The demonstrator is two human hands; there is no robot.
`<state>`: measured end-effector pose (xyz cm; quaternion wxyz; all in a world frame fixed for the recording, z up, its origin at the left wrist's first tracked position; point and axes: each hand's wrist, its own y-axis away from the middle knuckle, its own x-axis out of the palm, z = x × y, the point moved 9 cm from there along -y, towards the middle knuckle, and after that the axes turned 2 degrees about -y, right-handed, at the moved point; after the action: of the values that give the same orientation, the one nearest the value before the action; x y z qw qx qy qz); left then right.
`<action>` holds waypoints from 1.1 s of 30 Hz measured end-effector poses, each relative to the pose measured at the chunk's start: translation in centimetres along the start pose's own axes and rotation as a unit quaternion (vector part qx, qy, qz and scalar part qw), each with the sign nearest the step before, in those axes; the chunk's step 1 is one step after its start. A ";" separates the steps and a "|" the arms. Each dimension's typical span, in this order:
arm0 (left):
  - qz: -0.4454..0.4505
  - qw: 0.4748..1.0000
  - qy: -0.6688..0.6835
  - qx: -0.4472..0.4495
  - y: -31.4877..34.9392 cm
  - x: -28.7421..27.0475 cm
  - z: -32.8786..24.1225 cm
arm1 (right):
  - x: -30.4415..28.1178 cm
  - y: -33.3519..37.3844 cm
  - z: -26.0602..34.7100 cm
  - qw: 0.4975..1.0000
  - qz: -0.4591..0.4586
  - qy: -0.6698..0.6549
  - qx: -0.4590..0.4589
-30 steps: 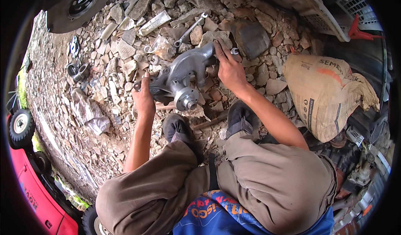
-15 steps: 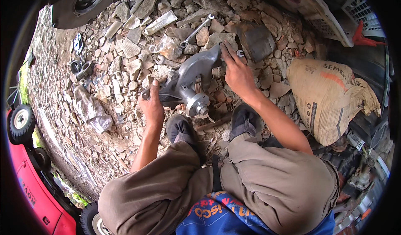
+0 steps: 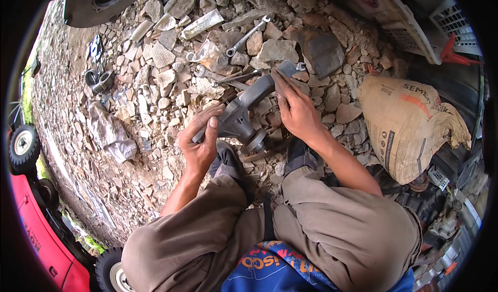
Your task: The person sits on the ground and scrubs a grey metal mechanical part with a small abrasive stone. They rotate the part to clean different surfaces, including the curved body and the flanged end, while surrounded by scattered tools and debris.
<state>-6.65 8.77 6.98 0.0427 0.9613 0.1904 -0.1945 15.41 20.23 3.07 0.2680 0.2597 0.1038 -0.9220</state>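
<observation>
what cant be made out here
Underside of the grey metal casting: head view, hidden by its body.
Its left end: head view, partly behind the left hand.
Rest of the red vehicle: head view, cut by dark rim.
Inside the brown paper sack: head view, hidden by paper.

Dark print (image 3: pixel 416 88) is showing on the tan sack (image 3: pixel 369 97) at right; orange lettering (image 3: pixel 259 262) is crossing the near blue shirt (image 3: pixel 254 282); dark lettering (image 3: pixel 32 238) is marking the red vehicle (image 3: pixel 47 250), near left.
</observation>
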 end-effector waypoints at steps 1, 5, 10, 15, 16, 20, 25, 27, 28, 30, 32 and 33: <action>0.017 0.999 -0.024 0.037 -0.2 0.0 -1.5 | -0.2 0.4 -0.4 1.000 0.001 -0.002 0.004; 0.066 0.984 -0.099 0.133 -0.1 0.0 -4.0 | 0.1 2.2 -1.4 0.999 -0.002 0.026 0.027; 0.090 0.976 -0.110 0.164 0.9 0.8 -3.9 | -0.5 3.0 -2.5 0.998 -0.034 0.020 0.048; 0.101 0.970 -0.116 0.187 1.1 1.1 -4.4 | -2.0 2.8 -3.3 0.987 -0.071 -0.093 0.106; 0.106 0.968 -0.119 0.192 1.2 1.2 -4.7 | -2.2 2.8 -3.3 0.990 -0.073 -0.069 0.100; 0.132 0.956 -0.132 0.226 2.0 1.7 -4.5 | -2.8 2.9 -3.9 0.981 -0.047 -0.095 0.161; 0.150 0.951 -0.130 0.238 2.0 2.0 -4.4 | -2.2 2.6 0.3 0.995 0.011 -0.062 0.075; 0.156 0.947 -0.130 0.249 2.1 2.2 -4.5 | -1.4 2.8 1.9 0.998 0.013 -0.047 0.040; 0.154 0.948 -0.123 0.249 2.1 2.2 -4.5 | -1.3 2.7 2.1 0.999 0.009 -0.034 0.032; 0.151 0.951 -0.108 0.248 2.2 2.3 -4.5 | -1.1 2.5 2.2 1.000 0.001 -0.006 0.017; 0.151 0.952 -0.099 0.247 2.3 2.2 -4.5 | -0.6 2.5 1.8 1.000 0.000 0.016 0.018; 0.151 0.952 -0.094 0.248 2.3 2.2 -4.5 | -0.4 2.4 1.7 0.999 -0.002 0.027 0.018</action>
<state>-2.29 8.10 10.27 -0.1504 0.9365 -0.0158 -0.3163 16.33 17.84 4.59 0.2586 0.2887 0.0947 -0.9170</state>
